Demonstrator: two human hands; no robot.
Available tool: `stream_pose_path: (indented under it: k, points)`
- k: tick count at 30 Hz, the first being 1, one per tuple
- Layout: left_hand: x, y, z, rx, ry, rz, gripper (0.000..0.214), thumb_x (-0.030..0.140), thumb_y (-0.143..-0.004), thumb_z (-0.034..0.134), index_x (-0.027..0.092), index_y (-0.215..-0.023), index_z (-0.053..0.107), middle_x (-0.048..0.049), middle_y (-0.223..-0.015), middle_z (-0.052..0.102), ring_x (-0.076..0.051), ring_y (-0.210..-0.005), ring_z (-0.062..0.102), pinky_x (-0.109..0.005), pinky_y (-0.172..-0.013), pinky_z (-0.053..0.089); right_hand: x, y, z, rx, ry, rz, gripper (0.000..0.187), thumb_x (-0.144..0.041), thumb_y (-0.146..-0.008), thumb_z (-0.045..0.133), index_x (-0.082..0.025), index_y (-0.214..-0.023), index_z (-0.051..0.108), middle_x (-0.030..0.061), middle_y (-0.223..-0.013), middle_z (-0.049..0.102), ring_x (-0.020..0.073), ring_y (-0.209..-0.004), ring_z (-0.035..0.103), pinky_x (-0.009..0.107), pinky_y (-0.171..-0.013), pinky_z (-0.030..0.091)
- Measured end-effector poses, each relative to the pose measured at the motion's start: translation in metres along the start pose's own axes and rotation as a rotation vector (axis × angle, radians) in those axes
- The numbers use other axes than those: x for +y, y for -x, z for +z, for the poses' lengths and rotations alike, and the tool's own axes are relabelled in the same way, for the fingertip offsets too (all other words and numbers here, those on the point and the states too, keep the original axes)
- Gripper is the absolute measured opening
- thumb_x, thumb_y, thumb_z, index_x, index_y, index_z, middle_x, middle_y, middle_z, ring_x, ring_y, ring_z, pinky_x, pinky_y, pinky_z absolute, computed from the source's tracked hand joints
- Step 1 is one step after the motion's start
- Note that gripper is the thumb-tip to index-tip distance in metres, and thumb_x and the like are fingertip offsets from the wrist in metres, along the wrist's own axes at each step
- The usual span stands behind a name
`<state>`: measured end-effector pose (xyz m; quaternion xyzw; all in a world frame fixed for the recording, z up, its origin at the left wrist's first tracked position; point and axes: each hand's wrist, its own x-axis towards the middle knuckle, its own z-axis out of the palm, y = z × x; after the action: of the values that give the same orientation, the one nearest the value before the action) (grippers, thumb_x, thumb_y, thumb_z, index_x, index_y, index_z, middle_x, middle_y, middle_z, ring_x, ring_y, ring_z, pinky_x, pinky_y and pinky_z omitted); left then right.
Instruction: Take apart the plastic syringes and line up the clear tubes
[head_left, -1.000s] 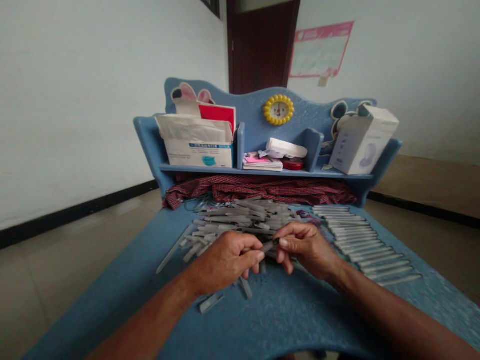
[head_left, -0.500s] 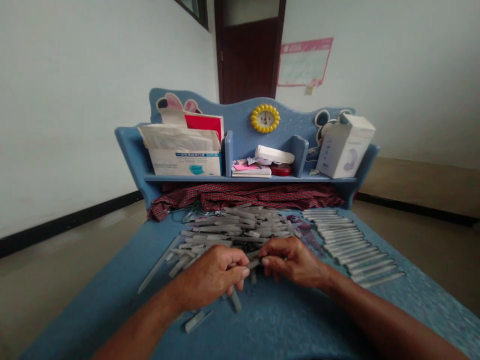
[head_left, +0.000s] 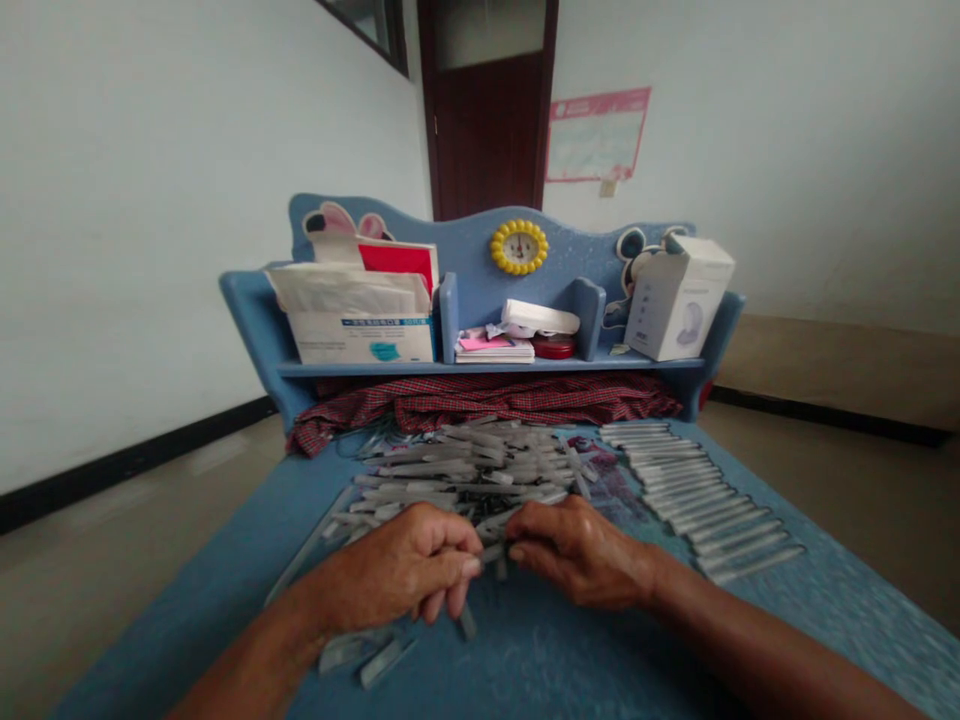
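Observation:
Between my two hands is a slim translucent plastic piece (head_left: 492, 553), pinched at its left end by my left hand (head_left: 420, 560) and at its right end by my right hand (head_left: 577, 550). Both hands are closed, fingertips facing each other and a short gap apart. Just behind them lies a loose pile of similar translucent pieces (head_left: 480, 462), some with dark parts. A few short clear pieces (head_left: 386, 660) lie on the blue table near my left wrist. To the right, a slanting row of long clear tubes (head_left: 697, 490) is laid side by side.
A blue shelf (head_left: 360, 370) stands at the table's back, holding a mask box (head_left: 367, 335), papers, a red round tin (head_left: 555, 347) and a white carton (head_left: 679, 300). Checked red cloth (head_left: 480, 398) is bunched beneath it. One long clear tube (head_left: 307, 545) lies at the left.
The view has shifted slightly, so the shelf appears lower and further left. My hands stay close together around the plastic piece, now a little lower in view.

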<state>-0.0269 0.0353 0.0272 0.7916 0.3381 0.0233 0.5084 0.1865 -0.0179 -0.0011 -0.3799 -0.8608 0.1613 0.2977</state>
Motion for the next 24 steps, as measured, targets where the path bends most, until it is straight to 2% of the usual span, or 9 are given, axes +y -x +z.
stream_pose_path:
  k: [4, 8, 12, 14, 18, 20, 22, 24]
  points:
    - [0.003, 0.0, 0.002, 0.031, -0.03, -0.013, 0.019, 0.033, -0.077, 0.052, 0.014, -0.075, 0.056, 0.0003, -0.062, 0.06, -0.008, -0.05, 0.049, -0.018, -0.047, 0.037, 0.001, -0.001, 0.001, -0.057, -0.072, 0.074, 0.014, -0.023, -0.087, 0.044, -0.017, -0.08, 0.055, -0.0034, -0.06, 0.047, 0.0077, -0.053, 0.041, 0.018, -0.051, 0.032]
    - [0.006, 0.0, 0.004, 0.047, -0.058, -0.013, 0.017, 0.031, -0.074, 0.052, 0.014, -0.073, 0.057, 0.0002, -0.062, 0.059, -0.01, -0.052, 0.049, -0.019, -0.048, 0.037, 0.005, 0.0, 0.007, -0.154, -0.337, 0.212, 0.025, -0.032, -0.09, 0.04, -0.017, -0.071, 0.048, -0.0033, -0.058, 0.049, 0.0068, -0.048, 0.045, 0.016, -0.045, 0.034]
    - [0.009, 0.001, 0.005, 0.063, -0.069, 0.002, 0.017, 0.03, -0.073, 0.052, 0.014, -0.072, 0.057, 0.0004, -0.062, 0.058, -0.01, -0.052, 0.048, -0.019, -0.049, 0.035, 0.009, 0.0, 0.013, -0.226, -0.548, 0.358, 0.032, -0.044, -0.091, 0.036, -0.019, -0.072, 0.042, -0.0038, -0.055, 0.051, 0.0066, -0.038, 0.043, 0.017, -0.036, 0.032]
    - [0.01, 0.001, 0.006, 0.068, -0.076, -0.004, 0.017, 0.03, -0.074, 0.051, 0.014, -0.074, 0.058, 0.0003, -0.062, 0.058, -0.01, -0.052, 0.048, -0.019, -0.049, 0.035, 0.008, 0.0, 0.011, -0.213, -0.51, 0.34, 0.033, -0.043, -0.091, 0.036, -0.018, -0.071, 0.043, -0.0037, -0.055, 0.05, 0.0064, -0.04, 0.043, 0.017, -0.038, 0.032]
    - [0.01, 0.002, 0.007, 0.051, -0.068, -0.007, 0.017, 0.029, -0.076, 0.048, 0.014, -0.077, 0.057, 0.0007, -0.062, 0.059, -0.009, -0.05, 0.048, -0.019, -0.048, 0.036, 0.001, 0.0, 0.0, -0.114, -0.191, 0.132, 0.025, -0.034, -0.088, 0.046, -0.017, -0.071, 0.05, -0.0044, -0.059, 0.042, 0.0058, -0.05, 0.039, 0.017, -0.047, 0.028]
    - [0.01, 0.002, 0.007, 0.041, -0.067, -0.002, 0.015, 0.027, -0.076, 0.049, 0.015, -0.075, 0.057, 0.0014, -0.061, 0.058, -0.009, -0.05, 0.047, -0.019, -0.048, 0.036, -0.002, 0.001, -0.003, -0.101, -0.103, 0.09, 0.023, -0.03, -0.088, 0.046, -0.016, -0.069, 0.05, -0.0052, -0.057, 0.038, 0.0055, -0.05, 0.035, 0.018, -0.047, 0.026]
    - [0.008, 0.002, 0.008, 0.038, -0.08, 0.015, 0.013, 0.024, -0.075, 0.048, 0.015, -0.074, 0.057, 0.0018, -0.061, 0.057, -0.009, -0.05, 0.047, -0.018, -0.048, 0.035, -0.001, 0.002, -0.002, -0.1, -0.133, 0.112, 0.027, -0.031, -0.088, 0.045, -0.016, -0.065, 0.048, -0.0053, -0.055, 0.037, 0.0053, -0.049, 0.035, 0.018, -0.046, 0.025]
    - [0.008, 0.002, 0.01, 0.057, -0.123, 0.053, 0.012, 0.021, -0.075, 0.047, 0.015, -0.073, 0.058, 0.0022, -0.061, 0.056, -0.009, -0.052, 0.048, -0.018, -0.048, 0.034, 0.001, 0.003, 0.003, -0.107, -0.279, 0.189, 0.034, -0.039, -0.089, 0.043, -0.017, -0.063, 0.046, -0.0048, -0.053, 0.041, 0.0054, -0.046, 0.038, 0.017, -0.043, 0.027]
